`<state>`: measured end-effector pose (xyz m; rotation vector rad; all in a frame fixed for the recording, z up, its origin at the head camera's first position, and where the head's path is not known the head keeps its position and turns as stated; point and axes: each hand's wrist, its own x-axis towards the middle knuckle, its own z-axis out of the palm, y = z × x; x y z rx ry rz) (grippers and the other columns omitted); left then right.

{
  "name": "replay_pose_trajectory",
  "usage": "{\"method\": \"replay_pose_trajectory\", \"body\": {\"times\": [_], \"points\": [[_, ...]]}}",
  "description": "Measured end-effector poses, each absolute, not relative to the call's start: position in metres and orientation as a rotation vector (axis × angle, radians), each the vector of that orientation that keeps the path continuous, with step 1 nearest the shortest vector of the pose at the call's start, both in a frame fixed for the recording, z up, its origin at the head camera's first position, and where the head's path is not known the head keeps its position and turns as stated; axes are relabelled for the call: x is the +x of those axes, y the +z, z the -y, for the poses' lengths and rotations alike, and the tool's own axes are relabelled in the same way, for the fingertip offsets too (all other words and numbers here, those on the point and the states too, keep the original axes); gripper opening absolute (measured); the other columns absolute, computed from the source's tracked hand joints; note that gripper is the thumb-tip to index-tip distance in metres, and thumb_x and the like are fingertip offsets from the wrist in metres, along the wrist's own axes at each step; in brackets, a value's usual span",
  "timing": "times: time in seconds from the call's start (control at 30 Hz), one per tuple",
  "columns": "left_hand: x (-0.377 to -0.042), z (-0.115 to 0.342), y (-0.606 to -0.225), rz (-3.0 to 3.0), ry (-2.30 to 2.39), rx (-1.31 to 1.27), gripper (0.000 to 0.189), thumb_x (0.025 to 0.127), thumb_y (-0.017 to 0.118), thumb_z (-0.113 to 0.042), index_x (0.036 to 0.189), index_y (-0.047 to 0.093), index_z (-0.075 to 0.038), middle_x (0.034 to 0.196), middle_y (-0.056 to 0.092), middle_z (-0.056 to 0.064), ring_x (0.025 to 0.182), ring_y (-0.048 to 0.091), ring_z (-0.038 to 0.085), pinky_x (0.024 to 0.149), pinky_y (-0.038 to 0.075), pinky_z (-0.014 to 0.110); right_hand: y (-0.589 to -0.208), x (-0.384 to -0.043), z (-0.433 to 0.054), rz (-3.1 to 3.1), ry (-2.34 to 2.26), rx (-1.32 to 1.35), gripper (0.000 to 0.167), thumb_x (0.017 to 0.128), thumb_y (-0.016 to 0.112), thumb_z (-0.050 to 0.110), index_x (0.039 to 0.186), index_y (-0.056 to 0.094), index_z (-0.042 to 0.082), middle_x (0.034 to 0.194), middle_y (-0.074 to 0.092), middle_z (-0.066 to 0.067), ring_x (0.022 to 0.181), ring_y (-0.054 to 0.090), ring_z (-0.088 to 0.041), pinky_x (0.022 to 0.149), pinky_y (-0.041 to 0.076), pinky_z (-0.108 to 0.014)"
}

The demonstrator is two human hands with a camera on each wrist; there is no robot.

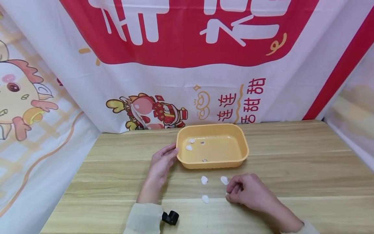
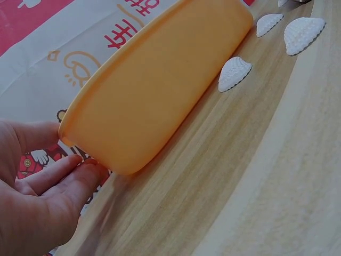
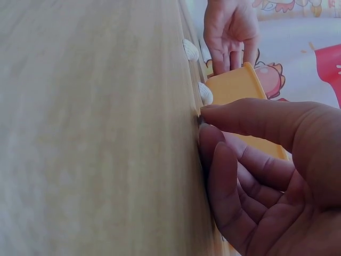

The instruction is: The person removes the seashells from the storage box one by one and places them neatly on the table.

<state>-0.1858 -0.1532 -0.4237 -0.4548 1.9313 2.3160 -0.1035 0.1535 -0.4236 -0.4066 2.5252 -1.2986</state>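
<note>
Near the back of the table stands a yellow plastic basin (image 1: 212, 165). My left hand (image 1: 161, 162) holds its left end, thumb at the rim and other fingers against the outer wall (image 2: 144, 101). In front of the basin, my right hand (image 1: 248, 193) pinches a small seashell (image 1: 227, 194) between thumb and fingertips, low at the tabletop; most of that shell is hidden. White ribbed seashells lie nearby: one (image 1: 224, 180) just beyond the right fingertips, one (image 1: 204, 180) close to the basin's front, and another (image 1: 205, 199) nearer me. Several small shells (image 1: 189, 148) lie inside the basin.
The wood-grain table (image 1: 117, 182) meets a printed white and red cloth (image 1: 181, 78) behind the basin. More cloth hangs at the left and right. A black camera mount (image 1: 170, 217) sticks out beside the left sleeve.
</note>
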Motion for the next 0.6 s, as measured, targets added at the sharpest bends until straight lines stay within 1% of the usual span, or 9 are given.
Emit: {"method": "replay_pose_trajectory", "body": {"times": [0.2,0.37,0.6], "points": [[-0.1854,0.1525,-0.4245,-1.928,2.329,-0.435,0.043,0.103,0.07,-0.005,0.145,0.063,0.001,0.145,0.065,0.02,0.12,0.068,0.016,0.103,0.06,0.023,-0.4239,-0.1032,-0.1542,-2.528,-1.297,-0.413,0.015,0.082,0.089,0.015,0.083,0.075,0.016,0.073,0.067,0.007,0.067,0.061,-0.004,0.057,0.053,-0.019],[-0.1852,0.1529,-0.424,-1.931,2.315,-0.449,0.043,0.102,0.07,-0.005,0.145,0.064,-0.002,0.146,0.066,0.017,0.12,0.067,0.015,0.102,0.06,0.022,-0.4244,-0.1031,-0.1545,-2.53,-1.294,-0.419,0.014,0.082,0.089,0.015,0.084,0.075,0.016,0.073,0.067,0.007,0.067,0.061,-0.004,0.057,0.053,-0.019],[-0.1857,0.1526,-0.4242,-1.929,2.313,-0.451,0.043,0.103,0.07,-0.005,0.145,0.064,-0.003,0.145,0.066,0.016,0.12,0.067,0.015,0.102,0.059,0.022,-0.4242,-0.1027,-0.1552,-2.521,-1.293,-0.413,0.014,0.082,0.089,0.014,0.084,0.075,0.015,0.073,0.067,0.007,0.067,0.06,-0.004,0.057,0.052,-0.019]]}}
